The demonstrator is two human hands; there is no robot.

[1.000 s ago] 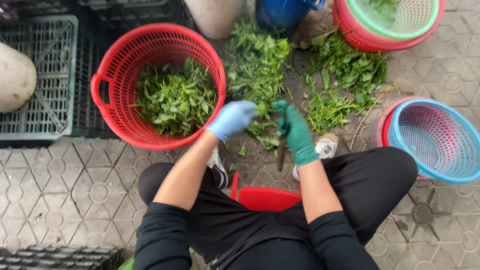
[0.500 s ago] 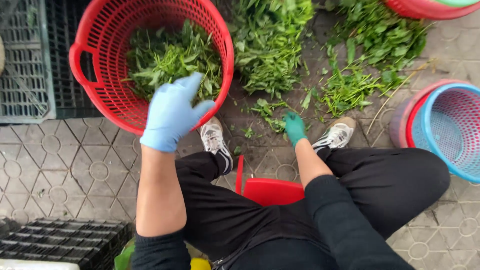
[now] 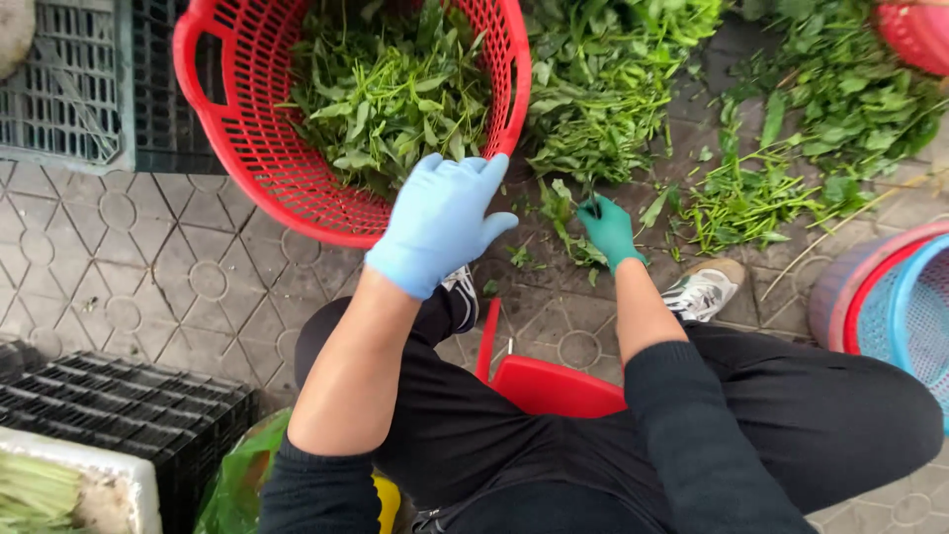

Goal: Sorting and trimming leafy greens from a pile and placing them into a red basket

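Nearest to me is the seated person in black sleeves and trousers, perched on a low red stool [image 3: 554, 381] with one grey-and-white sneaker [image 3: 704, 290] planted on the patterned paving [image 3: 148, 267]. To the near left sit a black plastic crate [image 3: 129, 415] and the corner of a white box [image 3: 89, 485] with pale stalks in it.

The left hand [image 3: 440, 222], in a light blue glove, hangs over the near rim of the red basket [image 3: 247, 148]. Its grip is spread, fingers loosely fanned, holding nothing; the fingertips sit just above the cut greens [image 3: 395, 94] heaped inside that basket, close to them but, as far as I can see, not touching.

The right hand [image 3: 610, 230], in a dark green glove, is lower, down on the paving between the feet. Its grip is pressed together around a few green stems [image 3: 563, 213], pinching them where they lie among scattered leaves. What exactly runs through the fingers is hard to make out.

Just beyond that hand lies a loose pile of leafy stalks [image 3: 603, 89] on the ground, right of the red basket and touching its side. Farther right is a second spread of greens [image 3: 830, 109]. At the right edge stands a blue basket [image 3: 909, 316] nested in a red one, and at the far left a grey crate [image 3: 59, 89].
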